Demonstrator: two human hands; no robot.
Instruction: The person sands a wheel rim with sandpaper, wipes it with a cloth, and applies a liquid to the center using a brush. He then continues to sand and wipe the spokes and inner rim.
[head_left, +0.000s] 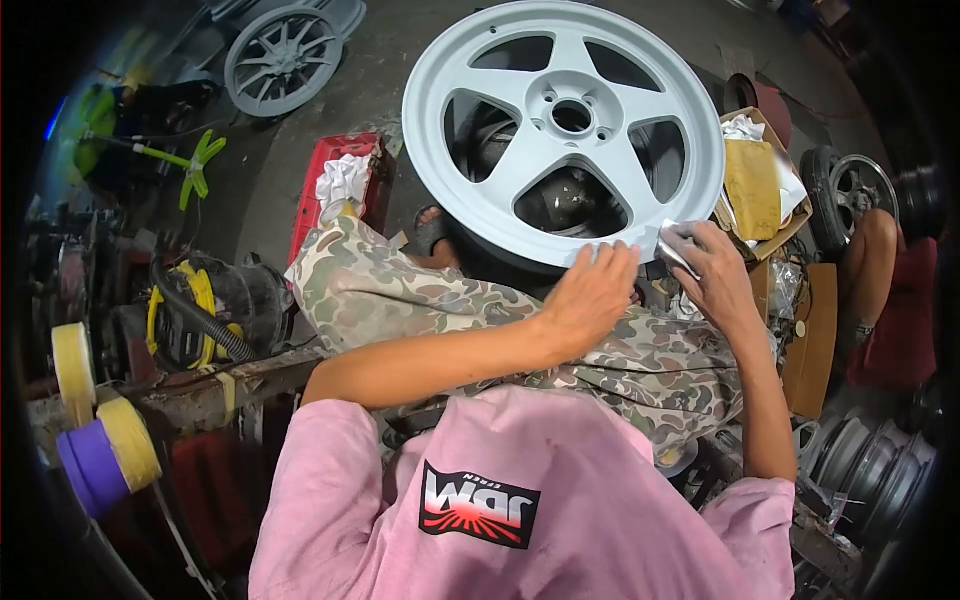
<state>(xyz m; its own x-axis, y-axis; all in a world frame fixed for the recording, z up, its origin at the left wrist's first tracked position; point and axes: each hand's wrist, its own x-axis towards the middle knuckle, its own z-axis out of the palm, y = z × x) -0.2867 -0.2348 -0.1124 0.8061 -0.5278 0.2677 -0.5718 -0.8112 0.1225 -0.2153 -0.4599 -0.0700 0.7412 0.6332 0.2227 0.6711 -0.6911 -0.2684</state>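
Note:
A light-grey five-spoke wheel rim point(480, 85) lies tilted in front of my knees, its centre hole and bolt holes facing up. My left hand point(597, 298) is at the rim's near edge, fingers curled over the lip and holding it. Just to its right, my right hand point(708, 268) grips a folded piece of sandpaper point(668, 236), white where it shows, against the rim's near right edge. Part of the sandpaper is hidden under the fingers.
Left stands a red crate point(308, 205) with white crumpled material; right, a cardboard box point(755, 185) with papers. Another spoked wheel point(284, 62) is at the upper left. Tape rolls point(128, 445) and a yellow-black vacuum-like machine point(215, 310) are at the left. A person's leg point(870, 260) shows right.

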